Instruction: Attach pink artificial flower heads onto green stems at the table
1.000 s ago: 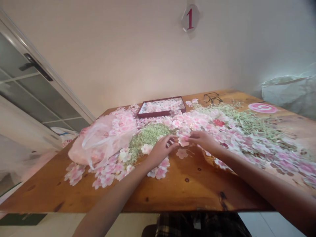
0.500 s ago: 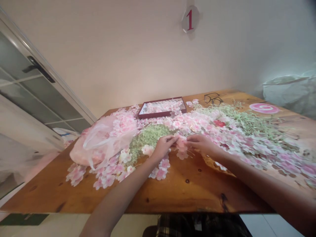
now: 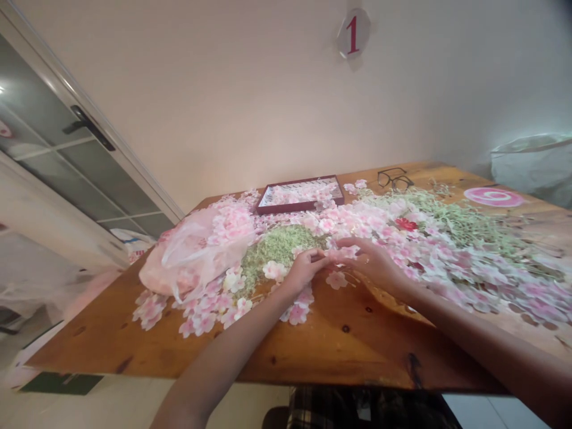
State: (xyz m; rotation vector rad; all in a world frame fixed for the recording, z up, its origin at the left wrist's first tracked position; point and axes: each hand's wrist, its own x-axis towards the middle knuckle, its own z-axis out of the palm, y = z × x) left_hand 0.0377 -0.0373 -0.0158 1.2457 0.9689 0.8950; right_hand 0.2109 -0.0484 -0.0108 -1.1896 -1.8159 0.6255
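Over the middle of the table, my left hand [image 3: 307,268] is closed in a pinch on a pink artificial flower [image 3: 347,252]. My right hand [image 3: 376,265] meets it from the other side, its thumb and fingers curled round the same flower; their exact grip is partly blurred. Just below the hands, a single pale pink flower [image 3: 336,280] lies on the wood. Behind my left hand spreads a mound of small green artificial foliage [image 3: 279,239], with a white-pink flower [image 3: 274,271] on its near side. A heap of pink and white flowers [image 3: 447,256] extends beside my right hand.
A thin plastic bag [image 3: 192,253] of pink flowers sits on the left of the wooden table [image 3: 304,357]. At the back are a dark red shallow box [image 3: 286,208] holding flowers and a pair of glasses [image 3: 395,180]. Green stems [image 3: 478,223] and a pink swirl disc [image 3: 494,197] lie right.
My right hand's fingers have shifted around the flower and its upper finger now reaches over it. The flower has tilted flatter between my hands. The whole view has swung slightly left.
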